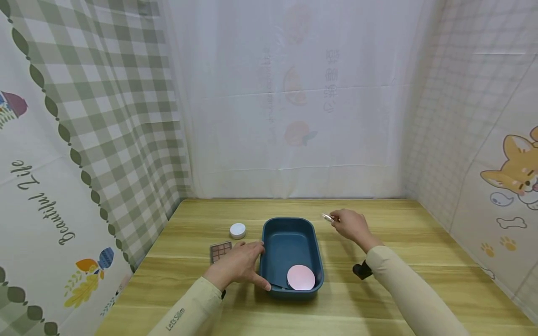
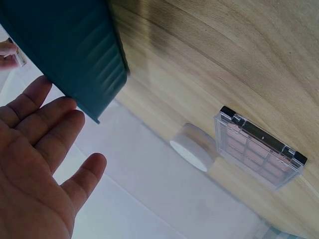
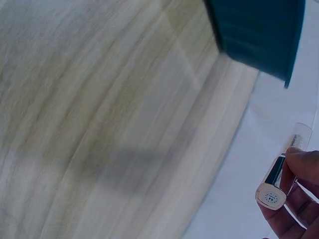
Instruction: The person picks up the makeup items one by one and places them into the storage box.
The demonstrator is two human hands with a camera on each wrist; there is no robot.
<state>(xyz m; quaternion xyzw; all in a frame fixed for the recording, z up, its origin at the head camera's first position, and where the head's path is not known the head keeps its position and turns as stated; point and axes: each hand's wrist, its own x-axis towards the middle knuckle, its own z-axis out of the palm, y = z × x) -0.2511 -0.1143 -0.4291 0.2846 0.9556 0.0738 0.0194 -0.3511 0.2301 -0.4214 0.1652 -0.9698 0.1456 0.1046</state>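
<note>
Protruding from the pinching right hand [image 1: 352,226] was a slim clear plastic tube [image 3: 276,170]; left hand [image 1: 237,263], fingers apart, touched oblong blue bin [image 1: 287,247].

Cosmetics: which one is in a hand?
The clear tube, pinched by the right hand; the white jar and palette rest on the table, the pink disc inside the bin.
</note>
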